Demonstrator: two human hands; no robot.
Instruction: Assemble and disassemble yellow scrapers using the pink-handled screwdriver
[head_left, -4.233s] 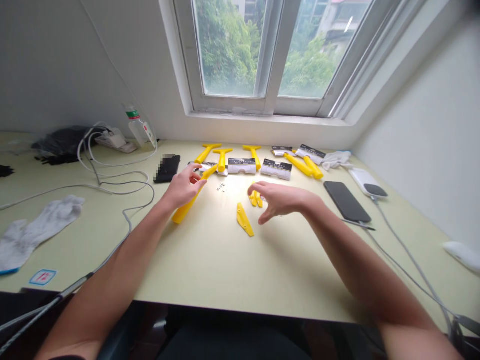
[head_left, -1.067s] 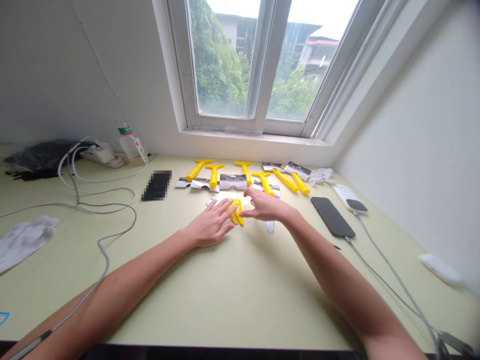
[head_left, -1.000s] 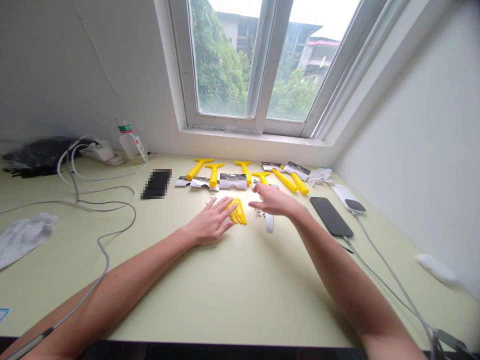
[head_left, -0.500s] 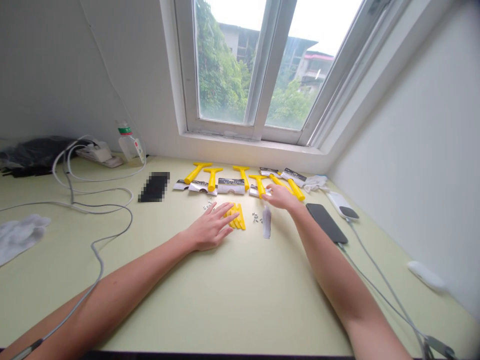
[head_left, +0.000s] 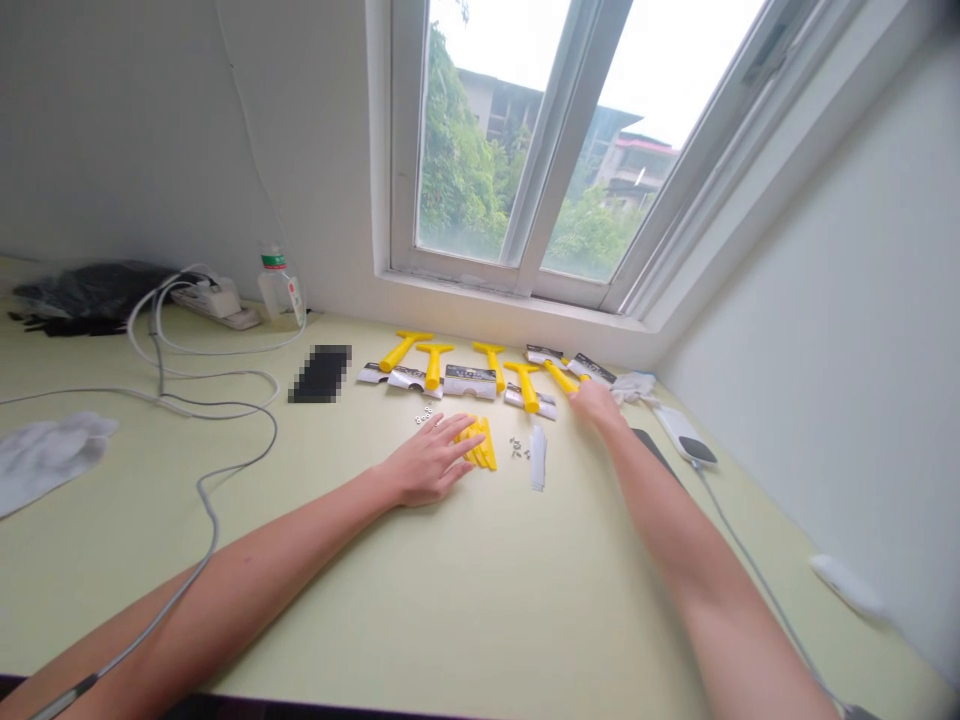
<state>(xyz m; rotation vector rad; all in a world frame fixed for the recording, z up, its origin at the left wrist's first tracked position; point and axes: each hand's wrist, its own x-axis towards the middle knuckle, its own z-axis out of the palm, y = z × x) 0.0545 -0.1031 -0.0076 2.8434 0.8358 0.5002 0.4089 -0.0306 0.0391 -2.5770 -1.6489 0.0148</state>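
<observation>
My left hand (head_left: 433,465) lies palm down with its fingers spread, partly over a small group of yellow plastic strips (head_left: 486,445). My right hand (head_left: 598,405) is at the right end of a row of yellow T-shaped scraper handles (head_left: 527,388). It covers most of the rightmost yellow handle (head_left: 584,379), and its fingertips are too hidden to show whether they grip it. Small nuts (head_left: 423,417) lie just beyond my left fingers. Between the hands are small screws (head_left: 516,447) and a stack of thin pale strips (head_left: 538,458).
Printed cards (head_left: 470,380) lie among the handles. A dark phone (head_left: 654,448) is partly behind my right forearm, with a white device (head_left: 686,436) beside it. A cable (head_left: 217,520) crosses my left forearm. A bottle (head_left: 281,288) and power strip (head_left: 217,300) stand at back left.
My right hand has moved right, from near the middle handles to the rightmost one. My left hand stays over the yellow strips. The whole view has shifted slightly.
</observation>
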